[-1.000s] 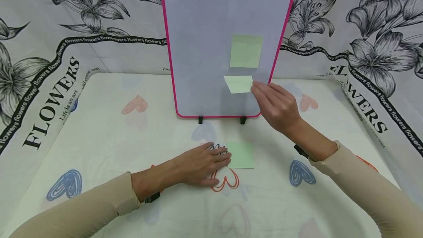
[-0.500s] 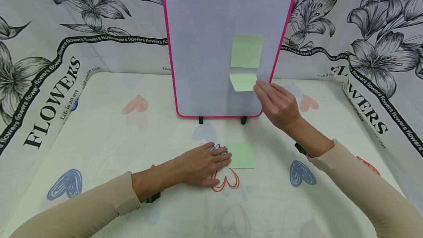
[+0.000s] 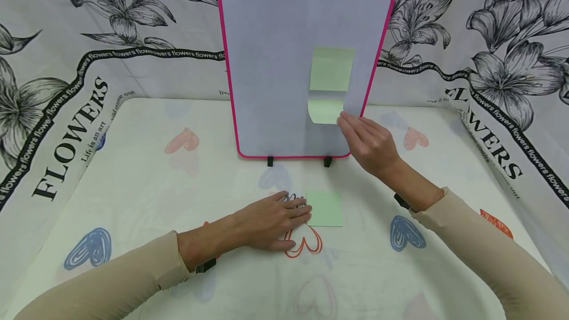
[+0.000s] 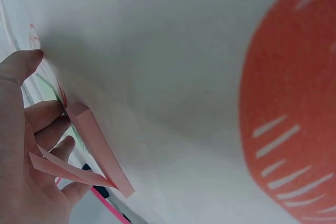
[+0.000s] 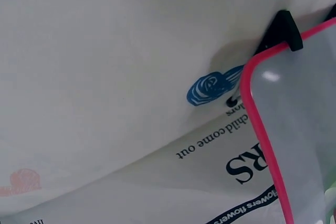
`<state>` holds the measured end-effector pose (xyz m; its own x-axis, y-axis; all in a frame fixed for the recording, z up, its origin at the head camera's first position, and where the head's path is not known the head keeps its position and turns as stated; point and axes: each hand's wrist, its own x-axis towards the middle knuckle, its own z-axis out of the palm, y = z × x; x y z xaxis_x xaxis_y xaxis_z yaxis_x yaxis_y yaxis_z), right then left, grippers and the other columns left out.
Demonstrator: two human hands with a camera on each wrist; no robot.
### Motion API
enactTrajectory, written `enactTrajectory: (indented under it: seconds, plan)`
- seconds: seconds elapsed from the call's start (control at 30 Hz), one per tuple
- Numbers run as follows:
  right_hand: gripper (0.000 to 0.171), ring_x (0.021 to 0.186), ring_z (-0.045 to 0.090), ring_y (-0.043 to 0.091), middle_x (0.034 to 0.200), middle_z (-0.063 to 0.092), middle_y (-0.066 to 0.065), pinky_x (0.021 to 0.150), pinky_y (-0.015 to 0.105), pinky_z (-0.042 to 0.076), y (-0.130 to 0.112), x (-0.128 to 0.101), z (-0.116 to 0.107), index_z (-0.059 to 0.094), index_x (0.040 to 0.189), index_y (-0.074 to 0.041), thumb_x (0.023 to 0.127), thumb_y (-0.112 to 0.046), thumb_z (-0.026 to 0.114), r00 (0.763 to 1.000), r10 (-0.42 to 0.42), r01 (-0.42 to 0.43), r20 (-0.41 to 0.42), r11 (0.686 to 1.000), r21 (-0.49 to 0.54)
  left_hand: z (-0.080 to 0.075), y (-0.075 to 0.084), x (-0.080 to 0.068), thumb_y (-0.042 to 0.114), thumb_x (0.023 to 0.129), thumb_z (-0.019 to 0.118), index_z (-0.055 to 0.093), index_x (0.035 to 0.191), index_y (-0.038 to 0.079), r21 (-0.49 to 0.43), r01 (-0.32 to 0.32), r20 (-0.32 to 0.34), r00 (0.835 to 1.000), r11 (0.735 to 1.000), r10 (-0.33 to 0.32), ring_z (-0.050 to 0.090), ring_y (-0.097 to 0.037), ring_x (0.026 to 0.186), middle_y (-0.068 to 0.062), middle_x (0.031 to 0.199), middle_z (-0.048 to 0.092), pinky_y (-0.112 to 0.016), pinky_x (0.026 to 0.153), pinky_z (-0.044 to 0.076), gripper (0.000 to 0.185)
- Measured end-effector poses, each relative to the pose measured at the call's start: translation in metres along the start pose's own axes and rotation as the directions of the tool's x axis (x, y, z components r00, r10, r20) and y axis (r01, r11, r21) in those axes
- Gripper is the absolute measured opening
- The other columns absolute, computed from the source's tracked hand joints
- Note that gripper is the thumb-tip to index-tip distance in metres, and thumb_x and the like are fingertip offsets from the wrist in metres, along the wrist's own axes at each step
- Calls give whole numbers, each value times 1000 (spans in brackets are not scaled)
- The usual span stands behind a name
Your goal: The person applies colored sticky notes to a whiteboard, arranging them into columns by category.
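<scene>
Right hand (image 3: 370,143): pinching the right edge of a green note (image 3: 326,111) – fingers together on the paper, holding it against the whiteboard (image 3: 275,63).
Note: curling off the board's lower right part, just below a second green note (image 3: 332,68) that is sticking flat.
Left hand (image 3: 273,221): lying flat on the tablecloth (image 3: 146,186) – fingers straight, tips touching the left edge of the pad (image 3: 325,208).
Pad: lying on the cloth in front of the board's feet.
Board: standing upright, pink-framed.

Pale green notes (image 3: 331,69) sit on a pink-framed white board (image 3: 271,63); heart-printed cream cloth (image 3: 146,186) lies beneath.
</scene>
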<state>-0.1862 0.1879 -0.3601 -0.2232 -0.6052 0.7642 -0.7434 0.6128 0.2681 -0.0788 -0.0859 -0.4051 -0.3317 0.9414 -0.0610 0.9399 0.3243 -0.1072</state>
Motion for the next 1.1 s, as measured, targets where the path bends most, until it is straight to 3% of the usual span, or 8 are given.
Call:
enactTrajectory:
  seconds: [0.37, 0.67, 0.83, 0.9, 0.93, 0.97, 1.03, 1.1]
  plan:
    - [20, 98, 71, 35, 109, 71, 24, 78, 48, 58, 2, -1, 2, 67, 109, 10, 89, 8, 67, 997, -67, 67, 38, 998, 0, -1, 1, 0, 46, 97, 50, 54, 143, 11, -12, -4, -35, 999, 1000, 3, 45, -20, 138, -1, 145, 54, -42, 108, 40, 57]
    - [18, 97, 71, 37, 110, 70, 25, 77, 48, 59, 2, -5, 4, 66, 110, 10, 95, 5, 60, 991, -110, 112, 73, 993, -26, 0, 1, 3, 40, 100, 51, 59, 136, 10, -146, 13, -98, 995, 989, -27, 48, -21, 135, -2, 139, 58, -40, 105, 43, 47]
    - [17, 98, 71, 35, 110, 71, 24, 79, 46, 58, 3, -6, 5, 66, 110, 10, 95, 6, 59, 989, -128, 131, 80, 990, -43, -5, -7, 8, 31, 100, 54, 63, 129, 8, -198, 17, -202, 978, 980, -58, 53, -22, 132, -5, 134, 62, -38, 101, 46, 39]
    - [18, 98, 71, 36, 110, 71, 24, 80, 46, 58, 3, -7, 6, 66, 110, 10, 95, 7, 59, 988, -131, 136, 85, 990, -45, -12, -16, 13, 27, 98, 57, 67, 125, 7, -210, 66, -284, 950, 975, -125, 58, -21, 126, -6, 129, 65, -37, 98, 49, 35]
    - [18, 98, 71, 36, 110, 71, 24, 80, 47, 58, 3, -8, 6, 66, 111, 10, 95, 7, 58, 987, -132, 137, 93, 989, -49, -18, -22, 16, 24, 97, 58, 68, 123, 6, -223, 105, -332, 927, 969, -176, 60, -22, 122, -7, 126, 67, -38, 97, 50, 33]
    - [18, 98, 70, 36, 110, 70, 24, 81, 47, 58, 3, -8, 6, 66, 111, 10, 95, 7, 58, 986, -131, 137, 101, 989, -53, -24, -28, 19, 22, 96, 59, 70, 121, 5, -240, 153, -377, 895, 958, -238, 62, -22, 119, -8, 123, 68, -38, 95, 51, 32]
    - [19, 99, 70, 36, 110, 70, 24, 82, 47, 57, 3, -8, 6, 66, 112, 10, 95, 7, 58, 984, -128, 136, 123, 989, -65, -36, -43, 25, 19, 95, 59, 71, 119, 4, -281, 249, -455, 816, 927, -357, 64, -24, 115, -10, 121, 70, -40, 94, 52, 31]
    - [20, 100, 70, 36, 111, 71, 24, 84, 47, 57, 3, -9, 6, 66, 113, 9, 95, 6, 60, 981, -123, 136, 147, 987, -82, -48, -58, 30, 18, 96, 57, 69, 123, 2, -299, 323, -504, 746, 898, -435, 63, -26, 118, -12, 125, 68, -43, 95, 52, 34]
